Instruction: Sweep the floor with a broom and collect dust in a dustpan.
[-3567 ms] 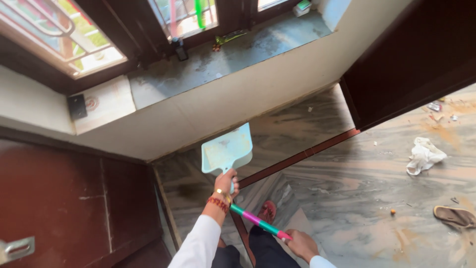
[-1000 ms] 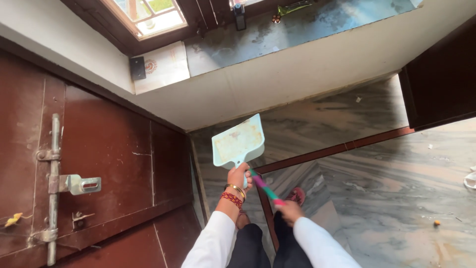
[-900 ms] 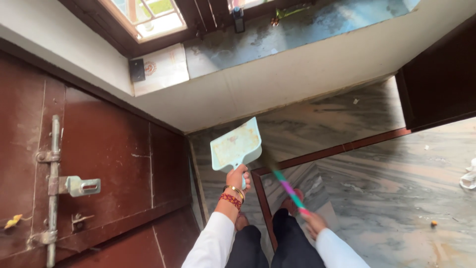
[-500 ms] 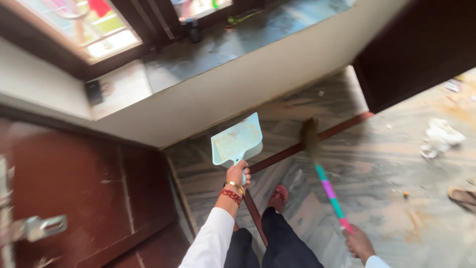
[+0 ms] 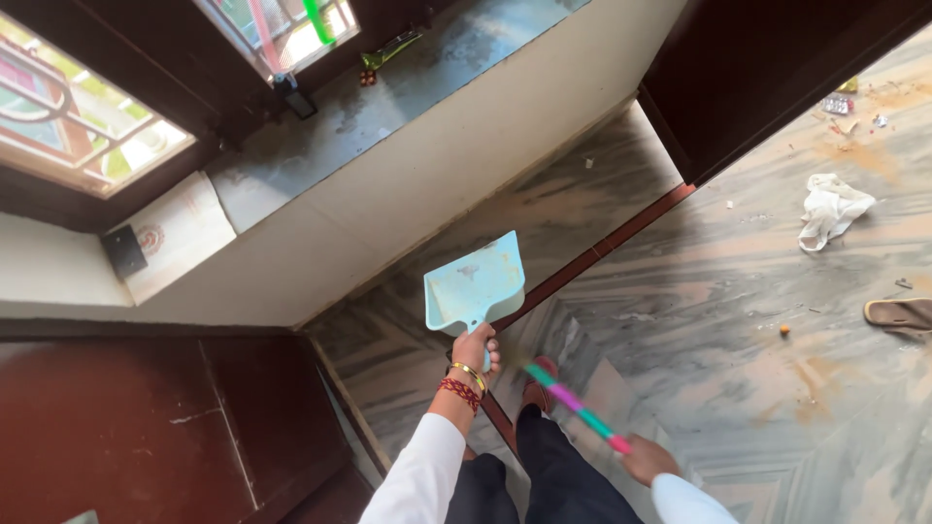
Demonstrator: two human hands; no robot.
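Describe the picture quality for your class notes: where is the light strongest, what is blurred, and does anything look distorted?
Head view: daylight is strongest at the window, whose panes look washed out; the dark door sits in shade; the striped broom handle in the right hand is motion-blurred, while the dustpan in the left hand is sharp; wall edges slant steeply.

Bright window daylight, slight motion blur

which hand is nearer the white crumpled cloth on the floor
Right. The right hand, gripping the striped broom handle, is on the same side as the white cloth, though well short of it. The left hand, holding the pale blue dustpan, is further away.
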